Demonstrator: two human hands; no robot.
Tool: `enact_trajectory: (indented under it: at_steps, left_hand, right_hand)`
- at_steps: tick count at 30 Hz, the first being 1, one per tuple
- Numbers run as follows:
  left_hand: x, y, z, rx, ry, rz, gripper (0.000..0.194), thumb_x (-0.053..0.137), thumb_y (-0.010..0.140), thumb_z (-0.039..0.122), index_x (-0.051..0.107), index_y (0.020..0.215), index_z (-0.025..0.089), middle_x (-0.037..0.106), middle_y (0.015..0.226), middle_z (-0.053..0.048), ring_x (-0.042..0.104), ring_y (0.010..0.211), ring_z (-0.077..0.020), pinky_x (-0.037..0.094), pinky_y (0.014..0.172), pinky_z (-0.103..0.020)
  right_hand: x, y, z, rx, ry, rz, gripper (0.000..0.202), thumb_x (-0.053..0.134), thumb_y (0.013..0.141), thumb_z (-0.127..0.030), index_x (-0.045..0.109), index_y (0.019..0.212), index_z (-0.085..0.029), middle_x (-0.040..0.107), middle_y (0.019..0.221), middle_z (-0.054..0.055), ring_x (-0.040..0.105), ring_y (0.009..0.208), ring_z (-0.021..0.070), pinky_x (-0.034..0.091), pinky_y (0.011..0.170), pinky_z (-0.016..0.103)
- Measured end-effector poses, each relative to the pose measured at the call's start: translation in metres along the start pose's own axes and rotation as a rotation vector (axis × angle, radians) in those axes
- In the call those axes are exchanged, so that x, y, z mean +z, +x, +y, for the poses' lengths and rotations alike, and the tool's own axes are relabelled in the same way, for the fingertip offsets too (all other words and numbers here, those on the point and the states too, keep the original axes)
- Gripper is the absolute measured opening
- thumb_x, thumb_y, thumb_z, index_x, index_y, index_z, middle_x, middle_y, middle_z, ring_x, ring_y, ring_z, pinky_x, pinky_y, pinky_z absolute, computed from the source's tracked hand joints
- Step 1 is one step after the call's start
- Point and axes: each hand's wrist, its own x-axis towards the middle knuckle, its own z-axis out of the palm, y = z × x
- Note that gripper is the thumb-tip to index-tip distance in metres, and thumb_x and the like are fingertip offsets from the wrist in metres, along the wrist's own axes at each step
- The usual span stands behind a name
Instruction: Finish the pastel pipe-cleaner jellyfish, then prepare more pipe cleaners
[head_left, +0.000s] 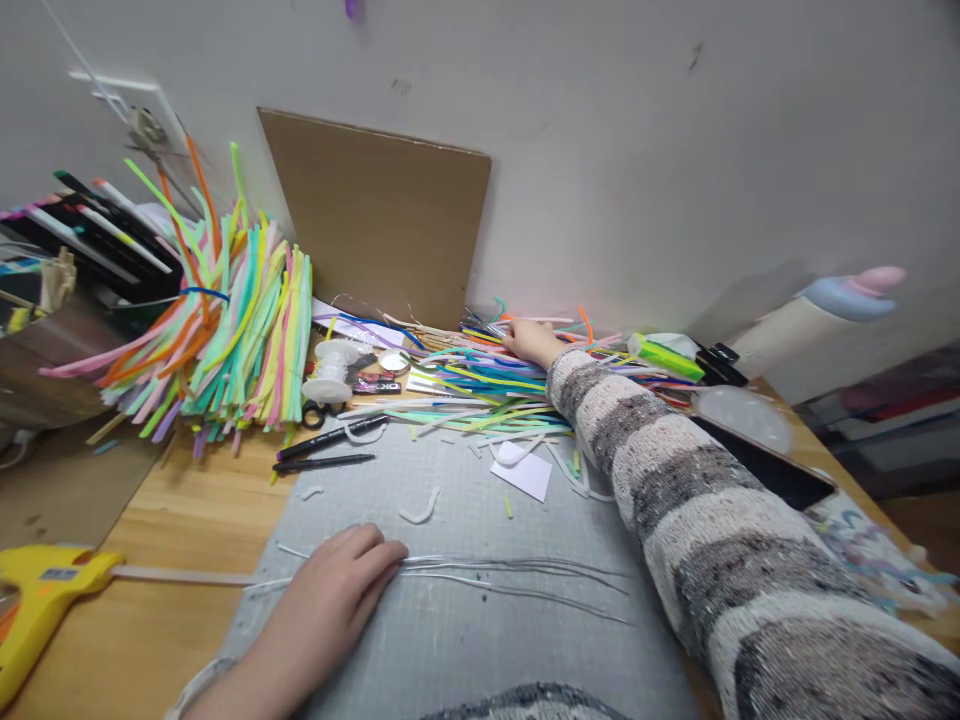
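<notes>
My left hand is closed over several thin metal wires that lie across the grey cutting mat. The wire ends stick out on both sides of the hand. At the back of the table, my right hand reaches into a loose heap of coloured pipe cleaners. Its fingers are bent down among the strands, and their tips are partly hidden. What they pinch there cannot be made out.
To the left stand a bundle of pipe cleaners and a yellow glue gun. A spool, black pens and a white paper piece lie nearby. Cardboard leans on the wall. A phone lies right.
</notes>
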Motion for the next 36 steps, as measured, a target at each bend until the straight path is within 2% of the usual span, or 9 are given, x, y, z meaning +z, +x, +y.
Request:
enact_trajectory:
  at_steps: [4,8,12,16,21,25,30,33,36]
  left_hand:
    - [0.001,0.0,-0.001,0.01,0.002,0.015,0.028,0.037,0.099,0.029,0.064,0.105,0.026,0.061,0.092,-0.004,0.059,0.088,-0.0205,0.047,0.077,-0.033]
    - [0.001,0.0,-0.001,0.015,-0.007,0.019,0.028,0.037,0.099,0.03,0.064,0.105,0.025,0.061,0.092,-0.005,0.059,0.087,-0.0203,0.047,0.076,-0.033]
    - [0.001,0.0,-0.001,0.009,-0.012,0.016,0.029,0.036,0.099,0.03,0.064,0.105,0.026,0.061,0.092,-0.004,0.059,0.088,-0.0204,0.047,0.077,-0.034]
    - [0.003,-0.001,-0.002,0.012,-0.015,0.016,0.028,0.036,0.099,0.03,0.064,0.105,0.026,0.061,0.092,-0.004,0.059,0.088,-0.0203,0.046,0.077,-0.034]
    - [0.003,0.0,-0.002,-0.003,-0.017,0.011,0.029,0.036,0.099,0.032,0.064,0.104,0.026,0.061,0.092,-0.004,0.058,0.088,-0.0206,0.046,0.077,-0.034]
    - [0.002,0.001,-0.002,-0.003,-0.019,0.002,0.029,0.035,0.099,0.032,0.063,0.105,0.026,0.061,0.093,-0.005,0.058,0.089,-0.0206,0.046,0.078,-0.034]
    - [0.002,0.0,-0.002,0.006,-0.015,0.012,0.029,0.036,0.099,0.031,0.064,0.105,0.026,0.061,0.093,-0.004,0.059,0.089,-0.0199,0.046,0.078,-0.033]
    - [0.002,-0.001,-0.002,0.026,-0.011,0.037,0.027,0.037,0.099,0.03,0.064,0.103,0.025,0.061,0.091,-0.004,0.059,0.087,-0.0189,0.046,0.076,-0.031]
    - [0.002,-0.001,-0.002,0.041,-0.002,0.061,0.026,0.039,0.098,0.028,0.064,0.103,0.025,0.061,0.09,-0.004,0.059,0.085,-0.0182,0.047,0.075,-0.03]
  right_hand:
    - [0.004,0.001,0.004,0.006,0.132,0.059,0.023,0.049,0.086,-0.03,0.062,0.1,-0.016,0.071,0.101,0.012,0.063,0.093,0.0252,0.042,0.086,0.035]
    - [0.01,0.005,0.009,0.007,0.278,0.112,0.032,0.057,0.081,-0.038,0.06,0.106,-0.018,0.07,0.102,0.009,0.061,0.088,0.0236,0.044,0.078,0.032]
    - [0.016,0.007,0.013,-0.017,0.412,0.212,0.027,0.062,0.076,-0.038,0.062,0.095,-0.018,0.067,0.094,0.006,0.058,0.084,0.0213,0.042,0.076,0.031]
    - [0.015,0.012,0.017,-0.03,0.594,0.328,0.015,0.058,0.077,-0.033,0.057,0.08,-0.018,0.059,0.073,0.001,0.052,0.07,0.0156,0.04,0.068,0.027]
    - [0.006,0.014,0.024,-0.066,0.873,0.277,0.018,0.062,0.074,-0.033,0.05,0.076,-0.019,0.045,0.055,-0.006,0.042,0.05,0.01,0.035,0.051,0.022]
    - [0.002,0.006,0.03,-0.124,1.015,0.254,0.031,0.07,0.068,-0.04,0.051,0.081,-0.019,0.047,0.057,-0.006,0.043,0.049,0.0087,0.038,0.051,0.022]
    - [0.007,0.002,0.032,-0.17,1.015,0.291,0.03,0.064,0.073,-0.04,0.052,0.091,-0.019,0.056,0.071,-0.003,0.052,0.06,0.011,0.045,0.062,0.025]
    - [0.013,0.005,0.031,-0.173,0.902,0.324,0.027,0.06,0.076,-0.032,0.054,0.098,-0.018,0.057,0.073,-0.001,0.052,0.063,0.0128,0.045,0.064,0.026]
    - [0.019,0.003,0.025,-0.193,0.728,0.352,0.026,0.056,0.079,-0.024,0.057,0.103,-0.015,0.062,0.088,0.005,0.057,0.08,0.0176,0.046,0.077,0.032]
